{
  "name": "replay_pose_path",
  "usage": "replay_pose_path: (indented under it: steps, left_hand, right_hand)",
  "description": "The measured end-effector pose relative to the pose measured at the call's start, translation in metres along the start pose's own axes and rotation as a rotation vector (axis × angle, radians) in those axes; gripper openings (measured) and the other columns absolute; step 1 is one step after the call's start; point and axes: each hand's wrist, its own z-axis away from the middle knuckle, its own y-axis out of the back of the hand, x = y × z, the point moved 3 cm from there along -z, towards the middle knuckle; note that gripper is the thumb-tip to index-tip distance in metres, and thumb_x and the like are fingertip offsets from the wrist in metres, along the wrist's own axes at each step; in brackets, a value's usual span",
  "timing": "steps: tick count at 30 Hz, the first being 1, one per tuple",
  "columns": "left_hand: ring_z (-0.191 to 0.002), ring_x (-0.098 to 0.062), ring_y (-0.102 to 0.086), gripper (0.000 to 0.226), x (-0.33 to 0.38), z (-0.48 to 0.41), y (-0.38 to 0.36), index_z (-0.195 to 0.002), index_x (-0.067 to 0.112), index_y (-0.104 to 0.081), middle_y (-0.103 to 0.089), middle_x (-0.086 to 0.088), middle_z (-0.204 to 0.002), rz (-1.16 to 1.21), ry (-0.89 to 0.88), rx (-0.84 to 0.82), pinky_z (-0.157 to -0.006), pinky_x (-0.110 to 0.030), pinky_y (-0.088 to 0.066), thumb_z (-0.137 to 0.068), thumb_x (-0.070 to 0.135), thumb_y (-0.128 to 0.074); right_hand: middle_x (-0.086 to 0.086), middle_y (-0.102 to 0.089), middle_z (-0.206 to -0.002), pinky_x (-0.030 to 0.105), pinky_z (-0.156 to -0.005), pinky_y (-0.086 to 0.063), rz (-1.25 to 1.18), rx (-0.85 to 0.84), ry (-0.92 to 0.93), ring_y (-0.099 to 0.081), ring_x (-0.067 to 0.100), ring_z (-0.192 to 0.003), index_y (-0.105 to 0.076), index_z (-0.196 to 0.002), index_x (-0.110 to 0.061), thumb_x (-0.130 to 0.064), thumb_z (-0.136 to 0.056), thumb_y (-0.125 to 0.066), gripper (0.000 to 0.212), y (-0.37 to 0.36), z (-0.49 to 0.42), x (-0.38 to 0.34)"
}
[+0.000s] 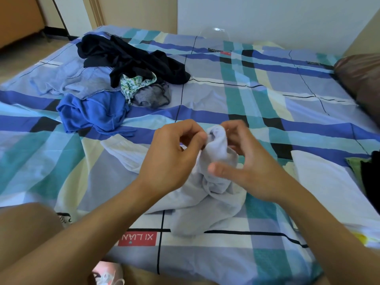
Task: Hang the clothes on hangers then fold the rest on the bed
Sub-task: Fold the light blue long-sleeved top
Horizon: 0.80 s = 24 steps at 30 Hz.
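Note:
A pale lavender-white garment (pixel 207 198) is bunched up on the plaid bed sheet (pixel 267 99) in front of me. My left hand (pixel 172 157) pinches its raised upper edge from the left. My right hand (pixel 240 159) grips the same bunched top from the right, thumb pressed across the cloth. A pile of unfolded clothes lies at the back left: a black garment (pixel 133 60), a blue shirt (pixel 92 114), a light blue-grey shirt (pixel 80 81), a green-and-white patterned piece (pixel 133 83) and a grey piece (pixel 152 97).
A white cloth (pixel 125 155) lies flat under my left hand. Dark and green fabric (pixel 368 173) shows at the right edge. A brown cushion (pixel 362 79) sits at the far right. The wall runs behind the bed, floor to the far left.

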Motion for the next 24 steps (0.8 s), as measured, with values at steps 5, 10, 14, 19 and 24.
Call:
replay_pose_path:
  steps: [5, 10, 14, 19, 24]
  left_hand:
    - [-0.057, -0.005, -0.055, 0.022, -0.002, -0.009, 0.016, -0.080, 0.009, -0.059, -0.063, 0.009, -0.065, 0.053, 0.012, 0.046, -0.057, -0.015, -0.039, -0.101, 0.009, -0.051]
    - [-0.064, -0.026, -0.056, 0.030, -0.009, -0.020, 0.036, -0.079, 0.003, -0.057, -0.060, -0.003, -0.068, 0.062, 0.032, 0.105, -0.059, -0.040, -0.047, -0.101, 0.016, -0.043]
    - [-0.064, -0.024, -0.057, 0.037, -0.015, -0.016, 0.027, -0.077, -0.002, -0.057, -0.064, 0.002, -0.062, 0.009, 0.154, 0.009, -0.068, -0.047, -0.051, -0.103, 0.018, -0.040]
    - [-0.061, -0.014, -0.060, 0.035, -0.012, -0.007, 0.008, -0.074, 0.004, -0.060, -0.066, -0.001, -0.064, 0.047, 0.138, -0.102, -0.064, -0.040, -0.053, -0.100, 0.022, -0.046]
    - [-0.071, -0.015, -0.065, 0.033, -0.007, -0.001, -0.004, -0.093, 0.006, -0.072, -0.071, -0.005, -0.079, 0.219, 0.136, -0.262, -0.068, -0.027, -0.053, -0.097, -0.005, -0.042]
  right_hand:
    - [-0.003, -0.066, -0.086, 0.038, -0.067, -0.052, 0.374, -0.007, -0.085, -0.062, 0.017, -0.077, -0.059, -0.096, -0.022, -0.023, -0.090, -0.068, 0.010, -0.006, -0.005, 0.021]
    - [-0.005, -0.049, -0.070, 0.023, -0.054, -0.026, 0.540, 0.001, -0.201, -0.046, 0.014, -0.064, -0.040, -0.069, -0.028, -0.017, -0.090, -0.069, 0.037, 0.004, -0.009, 0.034]
    - [-0.008, -0.058, -0.095, 0.027, -0.069, -0.042, 0.493, 0.048, -0.104, -0.055, 0.014, -0.086, -0.053, -0.092, -0.029, -0.021, -0.080, -0.074, 0.025, 0.003, -0.009, 0.024]
    - [-0.011, -0.057, -0.085, 0.021, -0.077, -0.045, 0.084, 0.139, 0.118, -0.053, 0.011, -0.081, -0.055, -0.085, -0.024, -0.039, -0.074, -0.074, 0.026, -0.001, 0.001, -0.022]
    - [0.001, -0.064, -0.071, 0.040, -0.066, -0.053, -0.029, 0.244, -0.010, -0.062, 0.024, -0.069, -0.059, -0.074, -0.012, -0.042, -0.077, -0.082, 0.038, -0.009, -0.001, -0.013]
